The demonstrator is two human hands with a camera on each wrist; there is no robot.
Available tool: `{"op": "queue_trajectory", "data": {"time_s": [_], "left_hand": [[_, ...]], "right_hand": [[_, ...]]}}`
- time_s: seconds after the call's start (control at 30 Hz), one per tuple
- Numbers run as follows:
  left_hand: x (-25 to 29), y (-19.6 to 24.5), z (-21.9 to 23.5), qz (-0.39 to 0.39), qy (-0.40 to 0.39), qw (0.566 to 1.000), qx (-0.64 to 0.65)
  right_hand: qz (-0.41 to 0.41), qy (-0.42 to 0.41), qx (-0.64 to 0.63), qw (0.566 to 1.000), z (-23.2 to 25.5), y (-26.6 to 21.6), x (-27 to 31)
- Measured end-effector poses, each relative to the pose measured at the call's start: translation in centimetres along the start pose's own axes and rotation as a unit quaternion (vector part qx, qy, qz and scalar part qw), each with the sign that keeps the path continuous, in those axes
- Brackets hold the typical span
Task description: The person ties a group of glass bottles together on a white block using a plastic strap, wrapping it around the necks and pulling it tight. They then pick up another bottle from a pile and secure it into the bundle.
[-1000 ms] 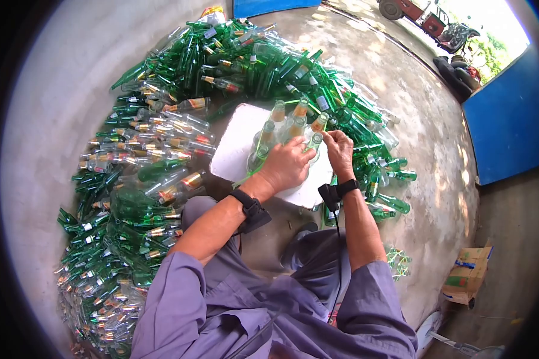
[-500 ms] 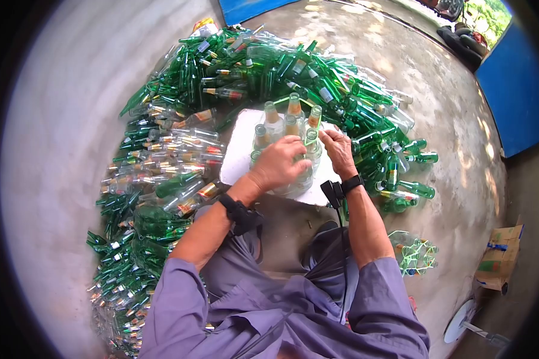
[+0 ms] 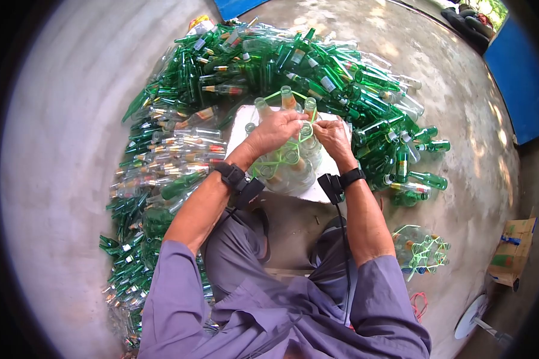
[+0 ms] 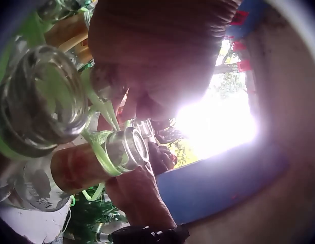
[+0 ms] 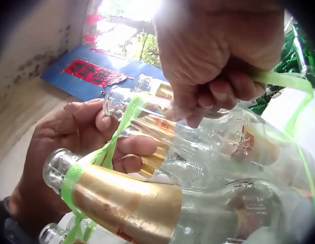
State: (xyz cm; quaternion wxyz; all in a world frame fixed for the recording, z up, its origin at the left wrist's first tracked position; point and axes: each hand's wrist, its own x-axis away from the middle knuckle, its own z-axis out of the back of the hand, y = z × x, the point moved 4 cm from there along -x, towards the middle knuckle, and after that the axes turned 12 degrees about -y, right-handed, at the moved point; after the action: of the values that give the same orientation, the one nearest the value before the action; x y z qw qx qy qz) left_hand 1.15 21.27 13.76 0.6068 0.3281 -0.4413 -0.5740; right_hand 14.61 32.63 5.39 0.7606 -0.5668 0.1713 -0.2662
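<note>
A cluster of clear glass bottles (image 3: 299,173) with gold neck labels stands upright on a white block (image 3: 236,139), light-green plastic strap (image 5: 294,114) looped round their necks. From the left, my left hand (image 3: 275,130) reaches over the cluster; its fingers curl about one bottle neck (image 5: 117,101) just below the lip, beside the twisted strap. My right hand (image 3: 334,140) is across from it on the far right side of the cluster. In the right wrist view, its curled fingers hold the strap close against that same neck, with a length trailing out behind the hand.
Green bottles (image 3: 365,90) lie heaped behind and right of the block. Clear bottles (image 3: 185,146) are stacked on the left. A strapped bundle of bottles (image 3: 422,251) lies on the floor at the right, near a cardboard box (image 3: 512,251) and red cord (image 3: 420,304).
My left hand has moved away from the near bottles, forward and right toward my right hand. The two hands now meet at one bottle neck, uncovering the strapped near bottles.
</note>
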Motion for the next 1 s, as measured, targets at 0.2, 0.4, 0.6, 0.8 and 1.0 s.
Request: {"op": "queue_trajectory", "data": {"time_s": [0.2, 0.4, 0.6, 0.8, 1.0], "left_hand": [[-0.2, 0.3, 0.2, 0.034, -0.045, 0.998, 0.029], [-0.8, -0.2, -0.4, -0.039, 0.008, 0.984, -0.172], [1.0, 2.9, -0.7, -0.04, 0.065, 0.939, -0.335], [1.6, 3.4, -0.7, -0.053, 0.097, 0.927, -0.358], [2.1, 4.3, -0.4, -0.073, 0.121, 0.926, -0.35]], "right_hand": [[-0.009, 0.034, 0.096, 0.995, 0.0, -0.8, -0.5], [-0.01, 0.052, 0.088, 0.995, -0.3, -0.8, -0.4], [0.004, 0.027, 0.079, 0.996, -0.2, -0.6, -0.8], [0.027, 0.02, 0.127, 0.991, 0.1, -2.0, -0.4], [0.036, -0.011, 0.075, 0.996, 0.4, -2.7, -0.1]]}}
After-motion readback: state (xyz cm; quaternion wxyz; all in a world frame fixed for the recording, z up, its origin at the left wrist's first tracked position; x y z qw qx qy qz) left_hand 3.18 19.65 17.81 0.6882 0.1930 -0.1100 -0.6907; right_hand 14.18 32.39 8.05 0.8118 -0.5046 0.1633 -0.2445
